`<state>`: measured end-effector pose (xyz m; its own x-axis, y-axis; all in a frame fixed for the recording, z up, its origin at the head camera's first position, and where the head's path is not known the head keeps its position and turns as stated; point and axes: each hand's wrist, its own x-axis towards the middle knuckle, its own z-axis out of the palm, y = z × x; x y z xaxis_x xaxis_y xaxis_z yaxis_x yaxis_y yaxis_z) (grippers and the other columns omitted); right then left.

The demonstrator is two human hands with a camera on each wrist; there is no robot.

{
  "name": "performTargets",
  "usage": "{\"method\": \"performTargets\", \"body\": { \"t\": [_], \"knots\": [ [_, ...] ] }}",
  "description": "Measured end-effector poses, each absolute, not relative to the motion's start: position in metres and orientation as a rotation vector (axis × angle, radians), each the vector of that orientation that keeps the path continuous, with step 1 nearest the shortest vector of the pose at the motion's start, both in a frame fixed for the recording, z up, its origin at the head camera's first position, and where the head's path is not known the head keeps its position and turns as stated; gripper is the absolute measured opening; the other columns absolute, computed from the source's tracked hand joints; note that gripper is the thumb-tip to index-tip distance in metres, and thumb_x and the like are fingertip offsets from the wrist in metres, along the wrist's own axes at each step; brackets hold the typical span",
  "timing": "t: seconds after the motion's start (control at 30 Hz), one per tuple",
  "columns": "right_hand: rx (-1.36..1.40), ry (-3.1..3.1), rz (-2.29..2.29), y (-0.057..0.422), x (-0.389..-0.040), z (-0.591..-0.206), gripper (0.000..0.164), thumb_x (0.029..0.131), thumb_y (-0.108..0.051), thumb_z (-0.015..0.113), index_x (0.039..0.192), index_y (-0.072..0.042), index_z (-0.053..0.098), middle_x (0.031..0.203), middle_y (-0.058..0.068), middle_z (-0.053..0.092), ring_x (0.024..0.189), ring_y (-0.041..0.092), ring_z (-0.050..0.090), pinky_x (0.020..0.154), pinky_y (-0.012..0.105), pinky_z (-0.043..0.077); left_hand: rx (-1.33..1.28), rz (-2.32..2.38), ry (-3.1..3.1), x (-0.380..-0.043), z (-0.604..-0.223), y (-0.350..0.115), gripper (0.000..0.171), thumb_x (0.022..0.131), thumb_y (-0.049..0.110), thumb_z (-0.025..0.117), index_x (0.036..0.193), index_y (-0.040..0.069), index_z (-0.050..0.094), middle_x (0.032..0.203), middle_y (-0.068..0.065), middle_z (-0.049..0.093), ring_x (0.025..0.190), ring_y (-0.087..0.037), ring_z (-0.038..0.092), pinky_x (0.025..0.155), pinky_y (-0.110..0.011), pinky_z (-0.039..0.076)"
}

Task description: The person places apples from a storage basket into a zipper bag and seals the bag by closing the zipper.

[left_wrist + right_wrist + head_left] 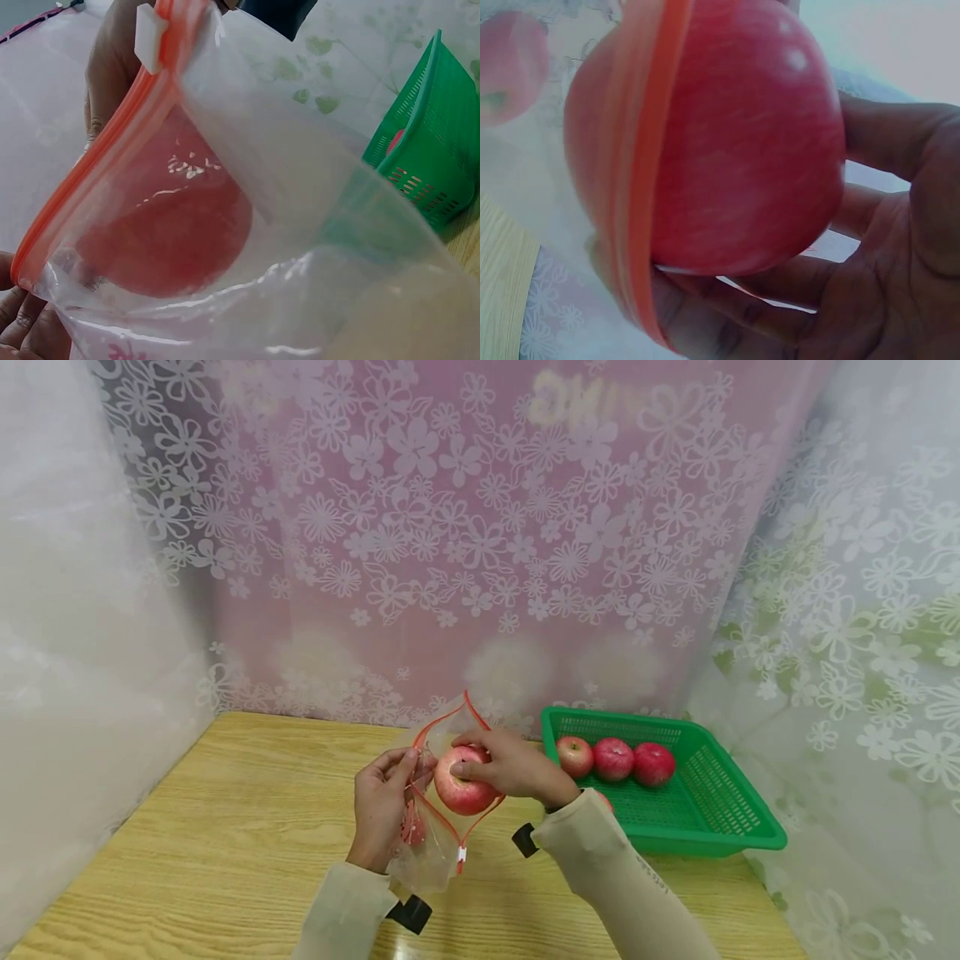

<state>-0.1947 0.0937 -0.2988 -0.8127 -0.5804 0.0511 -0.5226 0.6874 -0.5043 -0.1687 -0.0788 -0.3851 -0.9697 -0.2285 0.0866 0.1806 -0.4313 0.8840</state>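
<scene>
My right hand (517, 766) grips a red apple (463, 781), thumb on its top and fingers around its far side. The apple sits in the spread mouth of a clear zip bag (423, 864) with an orange closure strip and a white slider (461, 854). With its fingertips my left hand (382, 802) pinches the bag's edge at the left. Through the clear film in the left wrist view, the apple (172, 240) shows behind the orange strip. In the right wrist view the strip crosses the front of the apple (757, 142).
A green plastic basket (712, 841) stands on the right of the wooden table (225, 827), with several red apples (613, 760) inside. My right sleeve covers part of one. Flower-patterned sheeting (450, 543) hangs behind and at both sides.
</scene>
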Motion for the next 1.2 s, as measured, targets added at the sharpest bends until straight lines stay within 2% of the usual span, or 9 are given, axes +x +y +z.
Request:
{"method": "performTargets", "body": {
  "t": [0.5,0.73,0.9,1.0,1.2],
  "knots": [
    [-0.82,2.792,-0.739,0.092,-0.194,-0.308,0.04,0.091,-0.025,0.068,0.126,-0.008,0.061,0.121,0.008,0.063,0.105,0.023,0.061,0.087,0.037,0.051,0.054,-2.458,-1.536,-0.169,-0.386,-0.079,0.028,0.097,0.012,0.058,0.11,-0.013,0.059,0.089,-0.011,0.072,0.081,-0.016,0.072,0.077,-0.029,0.057],
    [-0.744,2.628,-0.935,0.101,-0.195,-0.303,0.036,0.097,-0.017,0.06,0.131,-0.005,0.057,0.118,0.018,0.063,0.088,0.022,0.066,0.064,0.034,0.058,0.052,-2.491,-1.505,-0.168,-0.386,-0.078,0.026,0.097,0.009,0.058,0.11,-0.013,0.059,0.088,-0.009,0.073,0.083,-0.016,0.072,0.078,-0.03,0.057],
    [-0.741,2.612,-1.07,0.112,-0.196,-0.298,0.031,0.097,-0.017,0.06,0.127,-0.007,0.061,0.116,0.016,0.064,0.08,0.021,0.065,0.065,0.036,0.058,0.063,-2.514,-1.48,-0.168,-0.386,-0.078,0.027,0.096,0.008,0.059,0.111,-0.014,0.059,0.087,-0.008,0.073,0.083,-0.016,0.072,0.079,-0.031,0.057],
    [-0.718,2.623,-1.147,0.121,-0.198,-0.294,0.03,0.097,-0.016,0.06,0.126,-0.008,0.062,0.117,0.016,0.063,0.082,0.024,0.065,0.067,0.038,0.059,0.05,-2.507,-1.464,-0.168,-0.386,-0.078,0.026,0.096,0.008,0.059,0.111,-0.013,0.06,0.087,-0.008,0.073,0.083,-0.016,0.072,0.079,-0.031,0.057],
    [-0.661,2.642,-1.196,0.138,-0.201,-0.291,0.032,0.097,-0.017,0.06,0.127,-0.007,0.06,0.117,0.015,0.063,0.092,0.022,0.065,0.071,0.035,0.058,0.05,-2.509,-1.46,-0.168,-0.387,-0.078,0.026,0.096,0.009,0.059,0.11,-0.013,0.059,0.085,-0.007,0.073,0.083,-0.016,0.072,0.079,-0.031,0.057]
  ]
}}
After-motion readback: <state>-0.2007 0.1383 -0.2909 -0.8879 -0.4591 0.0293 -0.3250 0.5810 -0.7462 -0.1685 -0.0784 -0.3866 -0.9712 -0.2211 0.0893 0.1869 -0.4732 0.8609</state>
